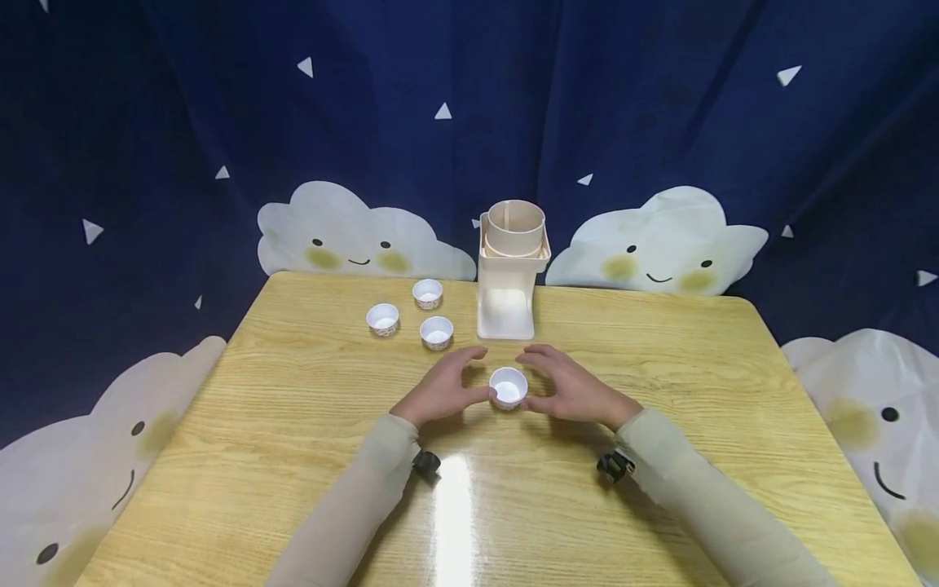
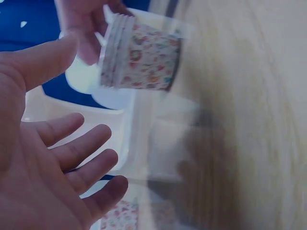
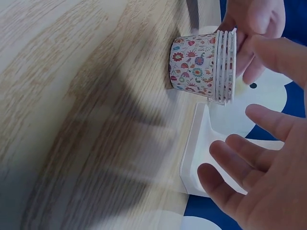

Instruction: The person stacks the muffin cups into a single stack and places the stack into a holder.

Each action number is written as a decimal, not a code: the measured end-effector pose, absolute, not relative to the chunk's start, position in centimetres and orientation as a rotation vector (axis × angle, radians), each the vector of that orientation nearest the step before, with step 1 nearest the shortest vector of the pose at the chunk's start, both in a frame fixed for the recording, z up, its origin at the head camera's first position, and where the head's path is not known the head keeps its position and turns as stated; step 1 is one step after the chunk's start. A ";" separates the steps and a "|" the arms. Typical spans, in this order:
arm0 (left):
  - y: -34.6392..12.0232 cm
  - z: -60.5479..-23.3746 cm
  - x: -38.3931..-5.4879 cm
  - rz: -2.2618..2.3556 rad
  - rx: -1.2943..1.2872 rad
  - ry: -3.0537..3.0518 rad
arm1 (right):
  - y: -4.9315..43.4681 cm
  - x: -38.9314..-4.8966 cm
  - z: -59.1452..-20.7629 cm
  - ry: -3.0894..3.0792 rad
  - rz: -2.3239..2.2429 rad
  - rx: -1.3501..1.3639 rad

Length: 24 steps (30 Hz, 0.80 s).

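A short stack of nested paper cups [image 1: 509, 388] stands upright on the table, white inside, with a colourful flower-and-mushroom print [image 3: 193, 64] outside. My left hand [image 1: 445, 386] is at its left side and my right hand [image 1: 575, 386] at its right, thumbs nearest me. Both hands have spread, slightly bent fingers. In the left wrist view the left hand [image 2: 53, 139] has nothing in its grasp; the right wrist view shows the right hand [image 3: 261, 158] likewise. Whether either thumb touches the cups I cannot tell. Just behind stands a cream dispenser-like stand [image 1: 506, 302] with a round tube [image 1: 516, 232] on top.
Three more printed paper cups or cup stacks stand left of the stand: one at the back [image 1: 428, 294], one at the left [image 1: 383, 319] and one in front [image 1: 436, 333]. The wooden table [image 1: 257, 424] ends at a dark blue curtain [image 1: 411, 98] with white clouds.
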<state>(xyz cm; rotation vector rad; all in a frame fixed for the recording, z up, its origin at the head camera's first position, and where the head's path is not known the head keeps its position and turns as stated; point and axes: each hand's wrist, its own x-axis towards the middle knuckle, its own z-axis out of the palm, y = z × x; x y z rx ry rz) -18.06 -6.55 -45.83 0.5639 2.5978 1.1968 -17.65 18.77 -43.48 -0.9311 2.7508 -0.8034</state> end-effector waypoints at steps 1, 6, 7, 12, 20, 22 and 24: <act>-6.7 -45.7 -17.9 1.212 0.558 2.604 | 18.8 -17.6 -43.5 2.748 -0.810 -0.919; -7.9 -45.4 -16.6 1.329 0.536 2.621 | 19.2 -17.4 -43.7 2.748 -0.841 -0.912; -8.2 -45.4 -16.2 1.351 0.538 2.625 | 19.3 -17.3 -43.8 2.752 -0.841 -0.912; -9.6 -45.3 -14.0 1.325 0.550 2.658 | 19.5 -16.9 -43.9 2.743 -0.860 -0.865; -10.9 -45.1 -11.9 1.306 0.577 2.655 | 19.5 -16.6 -44.4 2.770 -0.878 -0.845; -11.0 -45.1 -11.8 1.326 0.580 2.647 | 19.4 -16.6 -44.6 2.791 -0.881 -0.837; -11.0 -45.2 -11.6 1.352 0.567 2.632 | 19.2 -16.6 -44.8 2.817 -0.875 -0.837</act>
